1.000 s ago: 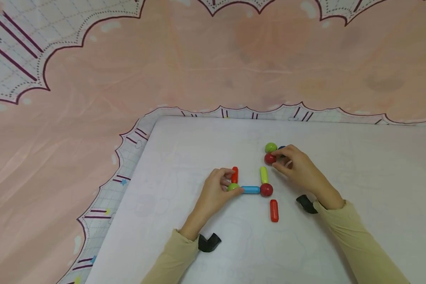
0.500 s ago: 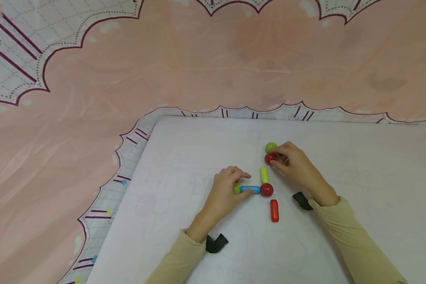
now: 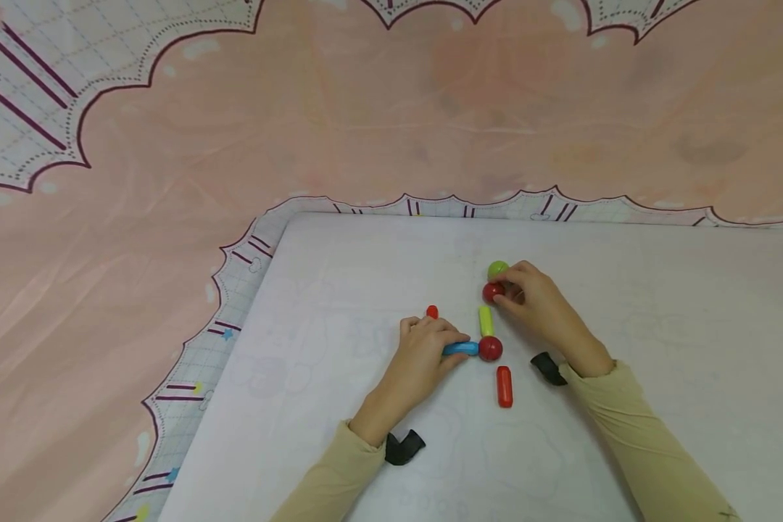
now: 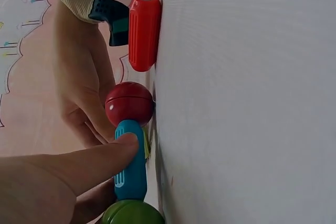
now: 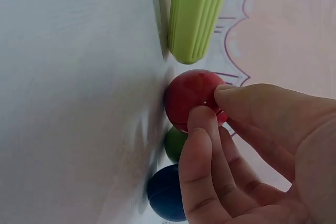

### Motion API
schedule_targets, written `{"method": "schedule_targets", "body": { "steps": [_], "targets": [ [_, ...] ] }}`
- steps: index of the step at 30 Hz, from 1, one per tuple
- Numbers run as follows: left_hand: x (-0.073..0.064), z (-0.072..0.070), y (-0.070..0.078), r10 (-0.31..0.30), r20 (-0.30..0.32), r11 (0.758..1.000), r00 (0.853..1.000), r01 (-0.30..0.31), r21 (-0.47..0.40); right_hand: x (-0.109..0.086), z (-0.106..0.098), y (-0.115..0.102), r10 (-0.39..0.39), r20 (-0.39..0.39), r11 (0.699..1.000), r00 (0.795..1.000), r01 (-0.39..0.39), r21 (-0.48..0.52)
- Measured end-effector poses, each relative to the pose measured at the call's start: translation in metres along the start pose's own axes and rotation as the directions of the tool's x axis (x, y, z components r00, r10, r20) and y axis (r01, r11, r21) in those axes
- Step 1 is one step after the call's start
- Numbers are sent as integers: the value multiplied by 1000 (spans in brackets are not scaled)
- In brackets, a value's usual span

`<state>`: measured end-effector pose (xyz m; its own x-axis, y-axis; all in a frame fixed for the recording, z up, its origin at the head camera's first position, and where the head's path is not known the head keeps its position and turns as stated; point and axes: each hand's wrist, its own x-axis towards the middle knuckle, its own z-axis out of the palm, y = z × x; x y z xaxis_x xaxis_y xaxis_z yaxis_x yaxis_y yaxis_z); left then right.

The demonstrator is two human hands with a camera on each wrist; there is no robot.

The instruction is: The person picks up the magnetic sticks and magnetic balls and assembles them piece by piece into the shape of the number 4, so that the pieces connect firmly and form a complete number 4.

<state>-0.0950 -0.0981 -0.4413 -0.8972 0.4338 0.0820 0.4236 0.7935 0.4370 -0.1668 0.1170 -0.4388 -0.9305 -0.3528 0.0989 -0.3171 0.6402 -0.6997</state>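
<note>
My left hand point(image 3: 420, 359) pinches a light-blue ribbed rod point(image 4: 131, 174) between thumb and fingers. That rod joins a red ball point(image 3: 491, 349) at one end and a green ball point(image 4: 134, 214) at the other; the hand hides the green one from the head view. A yellow-green rod point(image 3: 486, 321) extends from the red ball toward the far side, and a red rod point(image 3: 433, 312) shows past the left knuckles. With thumb and fingertips, my right hand point(image 3: 541, 308) holds a second red ball point(image 5: 193, 98), just off the free end of the yellow-green rod point(image 5: 197, 19).
Beyond the held ball lie another green ball point(image 3: 498, 270) and a dark-blue ball point(image 5: 168, 192), the latter covered by the right hand in the head view. A loose red rod point(image 3: 504, 387) lies nearer on the white tabletop point(image 3: 339, 275). Black pieces point(image 3: 404, 447) sit at both wrists.
My left hand has moved right from the green ball onto the light-blue rod. The right hand has shifted the red ball slightly left, closer in line with the yellow-green rod.
</note>
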Motion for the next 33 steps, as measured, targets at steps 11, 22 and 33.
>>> {"method": "schedule_targets", "body": {
  "steps": [11,22,33],
  "targets": [
    [2,1,-1,-3,-10,1000,1000,3,-25,0,2,-2,-4,26,1000,1000,4,7],
    [4,2,-3,-3,-23,1000,1000,3,-27,4,3,-4,-50,47,999,998,50,-6],
    [4,4,-4,-7,-26,999,1000,6,-41,5,3,-4,-12,106,1000,994,13,-9]
  ]
}}
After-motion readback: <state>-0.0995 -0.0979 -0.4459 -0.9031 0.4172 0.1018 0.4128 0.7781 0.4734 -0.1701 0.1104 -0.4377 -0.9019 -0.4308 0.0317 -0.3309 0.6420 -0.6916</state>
